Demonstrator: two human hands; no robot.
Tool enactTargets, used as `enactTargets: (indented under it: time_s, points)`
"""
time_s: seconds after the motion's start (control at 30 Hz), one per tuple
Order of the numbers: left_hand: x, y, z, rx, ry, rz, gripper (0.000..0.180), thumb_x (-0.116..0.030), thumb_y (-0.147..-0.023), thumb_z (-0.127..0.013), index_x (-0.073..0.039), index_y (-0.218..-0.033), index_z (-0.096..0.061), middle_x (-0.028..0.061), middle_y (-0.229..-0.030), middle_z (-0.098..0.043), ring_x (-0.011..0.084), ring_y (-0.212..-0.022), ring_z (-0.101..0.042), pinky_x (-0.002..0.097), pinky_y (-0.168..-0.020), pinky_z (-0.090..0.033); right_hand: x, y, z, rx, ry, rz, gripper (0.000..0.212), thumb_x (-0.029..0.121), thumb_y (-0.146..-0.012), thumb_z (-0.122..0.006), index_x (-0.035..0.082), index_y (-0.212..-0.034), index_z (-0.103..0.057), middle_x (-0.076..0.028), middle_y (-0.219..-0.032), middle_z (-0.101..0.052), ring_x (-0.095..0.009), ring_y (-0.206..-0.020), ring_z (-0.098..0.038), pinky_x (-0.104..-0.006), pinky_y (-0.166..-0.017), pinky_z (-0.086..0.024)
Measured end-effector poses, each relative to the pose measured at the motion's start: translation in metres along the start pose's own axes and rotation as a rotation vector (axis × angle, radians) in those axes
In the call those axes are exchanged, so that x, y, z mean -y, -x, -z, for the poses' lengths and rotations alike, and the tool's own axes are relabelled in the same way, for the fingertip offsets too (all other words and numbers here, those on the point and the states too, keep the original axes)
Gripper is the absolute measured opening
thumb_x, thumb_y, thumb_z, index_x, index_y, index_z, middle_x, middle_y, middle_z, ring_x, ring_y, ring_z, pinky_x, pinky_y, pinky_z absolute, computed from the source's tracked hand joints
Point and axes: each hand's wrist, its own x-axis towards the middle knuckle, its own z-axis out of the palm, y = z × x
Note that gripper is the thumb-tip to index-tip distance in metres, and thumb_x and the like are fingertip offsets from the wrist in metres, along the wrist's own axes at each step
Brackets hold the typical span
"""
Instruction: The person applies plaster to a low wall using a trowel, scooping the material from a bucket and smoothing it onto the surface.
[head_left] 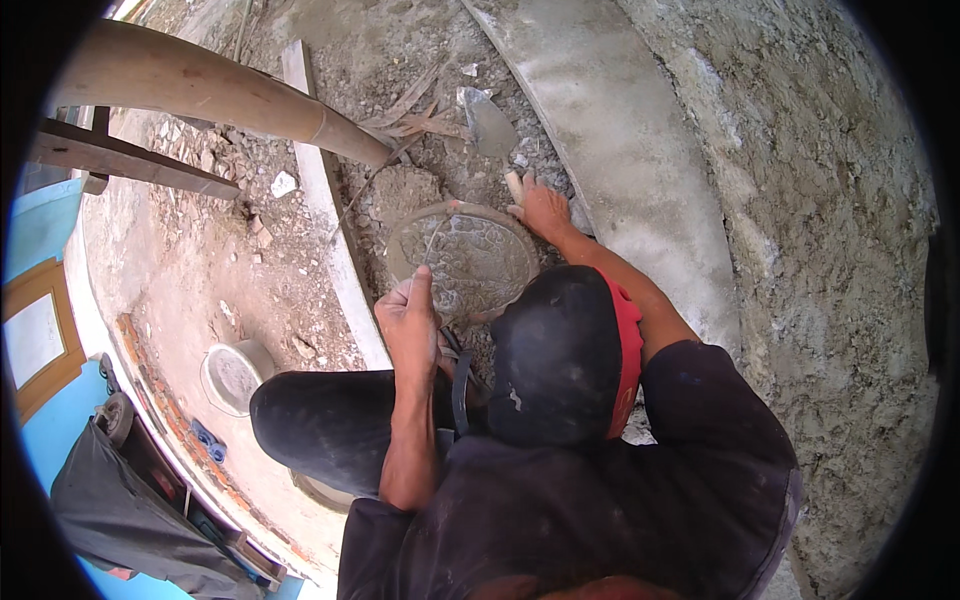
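Note:
A bucket of wet grey mortar (392, 236) stands on the rubble in front of me, its round rim partly hidden by a dark rounded form with a red edge (555, 350). My left hand (410, 315) is closed, thumb up, at the bucket's near-left side. From its fingertips a thin wire handle (436, 232) runs up to the rim. Beyond the bucket's far right, my right hand (545, 210) is closed around the light handle of a trowel (490, 125). The trowel's metal blade points away and lies close to the ground.
A smooth concrete strip (640, 160) curves along the right beside rough grey ground (830, 300). Left of the bucket runs a pale board (335, 230). A thick bamboo pole (220, 85) slants in from the upper left. Another bucket (228, 378) stands beside my left leg.

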Motion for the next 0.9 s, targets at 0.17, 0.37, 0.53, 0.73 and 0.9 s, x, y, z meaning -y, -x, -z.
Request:
enactTargets:
  time_s: [0.17,0.37,0.53,0.73,0.9]
  points:
    - [0.006,-0.008,-0.001,-0.031,0.050,0.004,0.046,-0.026,-0.098,-0.060,-0.010,-0.058,-0.047,-0.0065,-0.053,-0.039,0.0033,-0.044,-0.029,0.0260,-0.042,-0.018,0.007,-0.019,0.015,0.137,-0.106,-0.118,0.059,0.036,-0.083,-0.071,0.001,-0.123,-0.047,-0.023,-0.111,-0.065,-0.041,-0.102,-0.065,-0.0489,-0.088,-0.051]
    - [-0.004,-0.007,-0.034,0.103,0.103,-0.038,0.042,-0.024,-0.099,-0.059,-0.011,-0.060,-0.049,-0.0088,-0.054,-0.040,0.0012,-0.046,-0.028,0.0251,-0.043,-0.018,0.003,-0.016,0.064,0.128,-0.737,-0.033,0.058,0.042,-0.085,-0.066,-0.003,-0.120,-0.056,-0.026,-0.101,-0.066,-0.040,-0.094,-0.065,-0.0442,-0.083,-0.049]
    - [-0.032,-0.001,-0.044,0.093,0.179,-0.009,0.039,-0.023,-0.098,-0.059,-0.015,-0.063,-0.046,-0.0088,-0.054,-0.035,0.0027,-0.044,-0.025,0.0234,-0.041,-0.019,0.003,0.057,0.149,-0.087,-0.919,-0.018,0.042,0.030,-0.089,-0.066,-0.003,-0.114,-0.058,-0.022,-0.084,-0.067,-0.036,-0.080,-0.066,-0.0419,-0.074,-0.050]
    - [-0.015,-0.044,-0.057,0.057,0.251,0.029,0.035,-0.026,-0.097,-0.061,-0.015,-0.067,-0.048,-0.0082,-0.056,-0.037,0.0034,-0.046,-0.029,0.0231,-0.043,-0.025,-0.020,0.120,0.212,-0.307,-0.412,-0.024,0.043,0.034,-0.091,-0.066,-0.001,-0.116,-0.059,-0.023,-0.086,-0.068,-0.036,-0.080,-0.067,-0.0417,-0.072,-0.049]
    - [0.009,-0.072,-0.051,0.029,0.258,-0.057,0.034,-0.026,-0.096,-0.061,-0.008,-0.068,-0.056,-0.0053,-0.057,-0.044,0.0063,-0.046,-0.036,0.0259,-0.046,-0.033,-0.027,0.143,0.200,-0.169,-0.166,0.026,0.043,0.036,-0.091,-0.065,0.002,-0.116,-0.060,-0.023,-0.085,-0.067,-0.042,-0.080,-0.064,-0.0463,-0.071,-0.048]
